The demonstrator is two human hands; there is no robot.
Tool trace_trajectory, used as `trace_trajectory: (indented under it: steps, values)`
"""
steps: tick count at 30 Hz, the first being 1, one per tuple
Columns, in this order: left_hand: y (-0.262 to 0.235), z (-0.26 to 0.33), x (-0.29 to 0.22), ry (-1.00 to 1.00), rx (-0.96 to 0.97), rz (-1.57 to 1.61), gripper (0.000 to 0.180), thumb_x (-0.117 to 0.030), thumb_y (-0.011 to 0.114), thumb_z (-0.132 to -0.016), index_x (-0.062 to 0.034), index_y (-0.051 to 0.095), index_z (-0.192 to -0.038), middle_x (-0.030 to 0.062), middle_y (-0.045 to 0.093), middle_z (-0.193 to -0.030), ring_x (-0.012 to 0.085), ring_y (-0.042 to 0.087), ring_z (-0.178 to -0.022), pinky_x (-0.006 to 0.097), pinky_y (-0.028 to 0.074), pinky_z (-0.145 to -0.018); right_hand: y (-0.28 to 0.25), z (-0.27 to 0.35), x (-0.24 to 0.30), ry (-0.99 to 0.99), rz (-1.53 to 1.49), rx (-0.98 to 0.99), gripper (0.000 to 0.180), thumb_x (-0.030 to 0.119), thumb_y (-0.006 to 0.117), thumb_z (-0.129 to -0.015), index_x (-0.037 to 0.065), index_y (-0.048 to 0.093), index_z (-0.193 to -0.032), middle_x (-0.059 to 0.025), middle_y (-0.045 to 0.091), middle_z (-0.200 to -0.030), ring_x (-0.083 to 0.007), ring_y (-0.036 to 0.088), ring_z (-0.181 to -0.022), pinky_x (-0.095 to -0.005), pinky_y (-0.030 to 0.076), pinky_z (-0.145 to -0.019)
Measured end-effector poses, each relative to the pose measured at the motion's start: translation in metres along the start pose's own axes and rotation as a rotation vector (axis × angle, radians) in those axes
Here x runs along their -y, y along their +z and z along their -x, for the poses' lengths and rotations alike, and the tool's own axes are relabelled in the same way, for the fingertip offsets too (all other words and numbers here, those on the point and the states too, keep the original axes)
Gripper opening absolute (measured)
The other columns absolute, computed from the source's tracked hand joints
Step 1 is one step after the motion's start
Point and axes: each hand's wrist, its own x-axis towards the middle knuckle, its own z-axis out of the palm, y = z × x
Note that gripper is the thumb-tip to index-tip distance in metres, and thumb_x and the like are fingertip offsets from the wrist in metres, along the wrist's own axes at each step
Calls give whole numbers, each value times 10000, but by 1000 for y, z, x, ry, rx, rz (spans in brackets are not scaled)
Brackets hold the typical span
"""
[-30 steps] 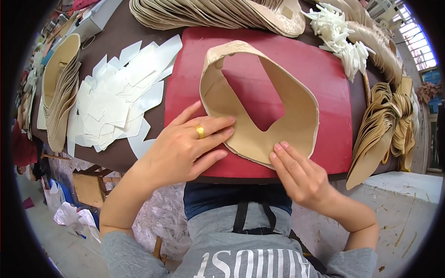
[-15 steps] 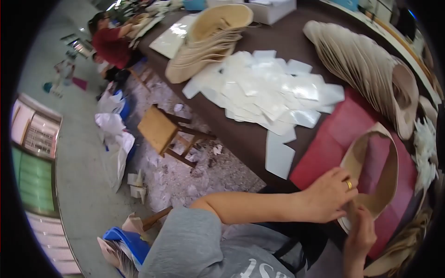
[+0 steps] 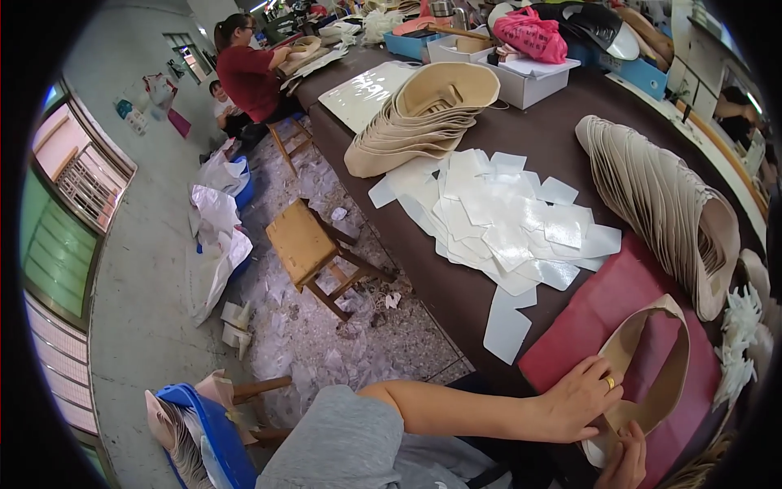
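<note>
A beige shoe upper (image 3: 669,371), curved into an open loop, stands on a red mat (image 3: 562,352) at the lower right. My left hand (image 3: 580,398), with a gold ring on one finger, grips the loop's near left side, fingers bent over the edge. Close beside it, my right hand (image 3: 626,463) pinches the near end of the same upper between thumb and fingers. The fingertips of both hands are partly hidden. A small whitish patch of the upper shows between them.
White sheet pieces (image 3: 497,216) lie heaped beyond the mat. Stacks of beige uppers stand at the back (image 3: 423,122) and right (image 3: 664,204). Frayed white strips (image 3: 740,342) sit at the right. A wooden stool (image 3: 303,236) and a blue bin (image 3: 208,432) are leftward; a person in red (image 3: 246,77) sits farther off.
The view has tilted, showing more of the table's far end. My hands have moved slightly apart along the upper's near end, the left lying flatter over its edge.
</note>
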Motion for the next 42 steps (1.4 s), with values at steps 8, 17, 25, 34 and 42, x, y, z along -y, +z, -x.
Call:
trace_trajectory:
  steps: [8, 17, 25, 34, 42]
  values:
    - [38, -45, 57, -46, 117, 55, 475, -282, 731, -715, -50, 507, -1064, 129, 506, -1111, 306, 440, -1059, 453, 329, -1009, 13, -134, -59, -260, 212, 220, 118, 11, 553, -864, 2, 572, -980, -108, 577, -898, -236, 516, -704, -324, 436, -652]
    - [150, -88, 122, -112, 110, -42, 477, -196, 776, -588, -46, 580, -996, 105, 557, -1075, 307, 485, -948, 457, 410, -935, 29, -151, -210, -424, 161, 396, 353, 148, 745, -725, -16, 651, -1023, -164, 593, -1228, -289, 619, -1034, -372, 523, -859]
    - [198, -98, 139, -64, 150, -134, 526, -291, 821, -607, -45, 572, -1000, 93, 551, -1070, 312, 476, -956, 482, 407, -937, 32, -187, -250, -304, 229, 288, 181, 58, 651, -765, 13, 686, -937, -92, 711, -927, -212, 667, -805, -272, 531, -724]
    - [161, -94, 97, -132, 153, -90, 479, -178, 834, -596, -54, 597, -993, 80, 572, -1058, 294, 508, -979, 445, 418, -972, -3, -195, -224, 76, -85, 416, 282, -67, 592, -699, 12, 683, -954, -70, 688, -882, -168, 607, -736, -249, 489, -691]
    - [126, -86, 96, 24, 192, 70, 285, -112, 756, -688, -59, 665, -953, 37, 645, -957, 233, 599, -946, 450, 424, -995, -21, -148, -224, -303, -184, 388, 314, -91, 667, -693, 21, 707, -984, -55, 651, -936, -187, 588, -804, -280, 496, -718]
